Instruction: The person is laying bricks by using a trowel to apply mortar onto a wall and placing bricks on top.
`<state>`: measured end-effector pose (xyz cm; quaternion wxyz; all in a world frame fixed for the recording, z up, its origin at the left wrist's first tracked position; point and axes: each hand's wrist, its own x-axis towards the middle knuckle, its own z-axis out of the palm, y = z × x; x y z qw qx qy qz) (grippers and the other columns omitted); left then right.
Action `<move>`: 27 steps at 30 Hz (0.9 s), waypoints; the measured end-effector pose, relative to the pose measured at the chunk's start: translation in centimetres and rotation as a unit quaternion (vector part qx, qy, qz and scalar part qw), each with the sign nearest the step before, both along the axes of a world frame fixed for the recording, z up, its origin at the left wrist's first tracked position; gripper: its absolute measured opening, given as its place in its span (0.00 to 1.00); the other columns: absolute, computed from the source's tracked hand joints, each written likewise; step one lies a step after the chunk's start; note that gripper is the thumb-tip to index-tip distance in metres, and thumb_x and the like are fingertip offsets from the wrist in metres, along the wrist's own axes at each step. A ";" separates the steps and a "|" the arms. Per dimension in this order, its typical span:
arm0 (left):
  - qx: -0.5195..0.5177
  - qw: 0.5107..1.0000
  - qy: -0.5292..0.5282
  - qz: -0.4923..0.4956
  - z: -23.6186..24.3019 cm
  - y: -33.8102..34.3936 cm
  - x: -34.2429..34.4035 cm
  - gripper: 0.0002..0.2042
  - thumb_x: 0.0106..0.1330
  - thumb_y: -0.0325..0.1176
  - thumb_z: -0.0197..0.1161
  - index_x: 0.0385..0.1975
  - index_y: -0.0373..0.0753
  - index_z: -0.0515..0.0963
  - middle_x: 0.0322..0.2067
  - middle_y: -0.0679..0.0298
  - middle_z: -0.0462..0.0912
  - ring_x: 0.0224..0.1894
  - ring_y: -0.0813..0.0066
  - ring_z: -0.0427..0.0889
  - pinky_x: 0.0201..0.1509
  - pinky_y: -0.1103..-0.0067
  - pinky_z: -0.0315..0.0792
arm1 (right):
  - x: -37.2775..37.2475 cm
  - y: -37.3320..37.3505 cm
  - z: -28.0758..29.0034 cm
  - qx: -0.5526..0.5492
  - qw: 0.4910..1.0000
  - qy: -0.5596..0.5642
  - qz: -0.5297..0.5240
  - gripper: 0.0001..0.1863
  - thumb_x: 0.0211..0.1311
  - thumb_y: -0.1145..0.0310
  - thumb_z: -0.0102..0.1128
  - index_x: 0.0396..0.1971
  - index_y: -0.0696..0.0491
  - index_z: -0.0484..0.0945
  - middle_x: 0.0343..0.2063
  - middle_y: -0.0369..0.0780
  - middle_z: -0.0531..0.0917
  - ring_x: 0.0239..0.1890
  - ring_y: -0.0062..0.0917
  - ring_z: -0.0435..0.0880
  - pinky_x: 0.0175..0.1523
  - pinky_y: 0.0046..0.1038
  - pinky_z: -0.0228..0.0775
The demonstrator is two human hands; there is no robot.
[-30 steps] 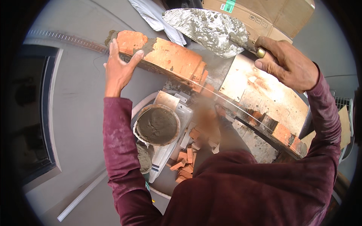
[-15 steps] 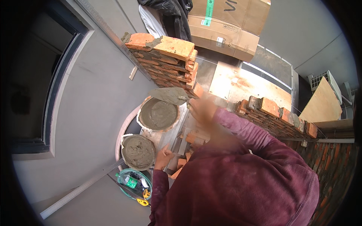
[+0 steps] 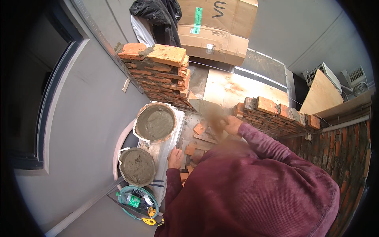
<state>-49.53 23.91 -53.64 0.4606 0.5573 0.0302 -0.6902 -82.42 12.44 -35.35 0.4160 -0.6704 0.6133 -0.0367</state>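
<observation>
My right hand (image 3: 233, 125) is closed around the handle of a trowel (image 3: 201, 106). Grey mortar coats its blade, which hangs over the gap between two brick wall sections; the handle end is blurred. My left hand (image 3: 175, 158) holds nothing that I can see, its fingers loosely apart beside the edge of a pale board (image 3: 167, 152). On that board stands a bucket of mortar (image 3: 155, 122). Nearer to me is a second mortar bucket (image 3: 137, 166). Loose bricks (image 3: 190, 150) lie below, between my hands.
A stepped brick wall (image 3: 158, 71) rises at the far left, another brick wall (image 3: 272, 106) at the right. A thin string (image 3: 221, 69) runs between them. Beyond stands a cardboard box (image 3: 215, 31). A teal-rimmed bucket (image 3: 138, 201) holds a green bottle and tools.
My right hand has moved the trowel from above the far mortar bucket rightward, toward the gap between the walls. My left hand stays by the board. The whole view has shifted.
</observation>
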 end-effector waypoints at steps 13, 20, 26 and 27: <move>0.015 0.959 -0.063 0.275 -4.0 -12.3 3.1 0.35 0.62 0.45 0.67 0.64 0.36 0.61 0.60 0.56 0.66 0.59 0.65 0.68 0.64 0.70 0.63 | -18.0 18.1 -9.6 0.122 0.906 0.120 -0.386 0.18 0.54 0.61 0.56 0.40 0.58 0.78 0.27 0.51 0.83 0.32 0.40 0.84 0.39 0.38 0.76; -0.030 0.965 -0.038 0.258 -10.1 -10.7 9.3 0.21 0.68 0.32 0.53 0.53 0.20 0.66 0.52 0.43 0.75 0.51 0.52 0.78 0.57 0.65 0.77 | -20.0 25.4 -10.5 0.323 0.889 0.321 -0.038 0.14 0.44 0.67 0.70 0.35 0.47 0.84 0.38 0.36 0.86 0.43 0.29 0.85 0.44 0.29 0.79; -0.080 0.973 -0.125 0.176 -13.1 -13.4 10.0 0.10 0.62 0.29 0.57 0.39 0.28 0.73 0.35 0.55 0.78 0.35 0.64 0.81 0.44 0.69 0.83 | -21.4 28.4 -12.7 0.216 0.932 0.284 -0.065 0.14 0.51 0.66 0.64 0.41 0.46 0.81 0.45 0.35 0.81 0.50 0.29 0.79 0.49 0.30 0.75; -0.095 0.968 -0.153 0.175 -12.9 -13.8 9.7 0.10 0.61 0.28 0.58 0.38 0.29 0.74 0.34 0.56 0.78 0.34 0.65 0.80 0.44 0.68 0.83 | -21.8 27.6 -12.7 0.161 0.947 0.270 -0.064 0.12 0.54 0.66 0.60 0.40 0.47 0.81 0.43 0.35 0.81 0.48 0.30 0.80 0.47 0.31 0.75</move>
